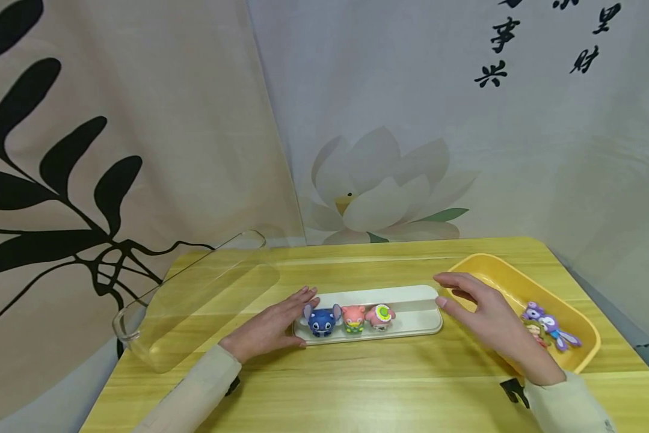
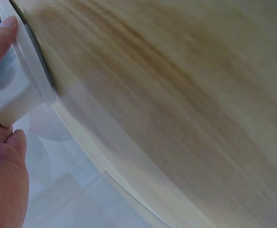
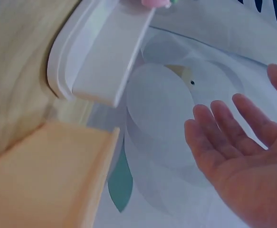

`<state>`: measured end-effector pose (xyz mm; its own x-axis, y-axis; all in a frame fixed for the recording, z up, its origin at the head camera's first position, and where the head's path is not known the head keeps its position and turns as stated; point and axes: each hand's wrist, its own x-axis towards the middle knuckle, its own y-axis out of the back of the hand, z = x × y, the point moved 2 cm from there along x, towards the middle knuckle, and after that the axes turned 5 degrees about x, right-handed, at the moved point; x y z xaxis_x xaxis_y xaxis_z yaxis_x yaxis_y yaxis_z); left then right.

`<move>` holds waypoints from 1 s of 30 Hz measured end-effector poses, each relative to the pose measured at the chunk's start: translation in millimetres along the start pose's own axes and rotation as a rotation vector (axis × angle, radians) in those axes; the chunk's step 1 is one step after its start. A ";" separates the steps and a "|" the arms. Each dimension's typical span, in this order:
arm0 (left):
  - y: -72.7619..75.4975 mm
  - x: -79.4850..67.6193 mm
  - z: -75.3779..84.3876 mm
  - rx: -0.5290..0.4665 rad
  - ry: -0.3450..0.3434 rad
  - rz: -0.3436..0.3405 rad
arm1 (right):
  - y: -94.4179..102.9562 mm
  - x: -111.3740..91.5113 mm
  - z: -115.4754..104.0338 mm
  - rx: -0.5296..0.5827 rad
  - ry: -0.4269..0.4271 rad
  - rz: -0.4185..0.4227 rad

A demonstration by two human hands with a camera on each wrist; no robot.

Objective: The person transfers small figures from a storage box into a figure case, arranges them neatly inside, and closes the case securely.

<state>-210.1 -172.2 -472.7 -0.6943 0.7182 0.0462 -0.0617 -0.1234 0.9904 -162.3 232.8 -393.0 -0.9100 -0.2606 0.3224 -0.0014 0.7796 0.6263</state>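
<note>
A long white tray (image 1: 411, 329) with a raised back step lies mid-table. Three small figures stand in a row at its left: a blue koala-like one (image 1: 322, 323), a pink one with green (image 1: 353, 319) and a pink one with a green-and-yellow disc (image 1: 381, 316). My left hand (image 1: 272, 325) holds the tray's left end, thumb (image 2: 5, 35) at the front edge and fingers toward the back. My right hand (image 1: 494, 322) hovers off the tray's right end, near the yellow bin (image 1: 483, 264); its fingers are loosely bent and hold nothing.
Several toy figures (image 1: 557, 331), purple ones among them, lie in the yellow bin at the right. A clear plastic cover (image 1: 205, 300) leans across the table's left edge. Behind the wooden table (image 1: 367, 385) hangs a printed cloth (image 1: 205, 120).
</note>
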 end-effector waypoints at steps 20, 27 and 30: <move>0.7 0.1 0.8 0.010 -0.001 -0.002 | 43.6 -35.6 17.6 -0.089 -0.109 0.035; 1.3 -0.4 1.1 -0.006 -0.002 0.003 | 55.5 -45.8 36.1 -0.050 -0.170 0.019; 0.9 -0.5 1.1 -0.007 -0.002 0.004 | 60.1 -49.7 44.4 -0.040 -0.193 0.010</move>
<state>-209.0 -171.9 -471.7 -0.6935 0.7187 0.0504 -0.0642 -0.1313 0.9893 -135.5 317.9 -402.9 -0.9725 -0.1361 0.1889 0.0208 0.7572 0.6528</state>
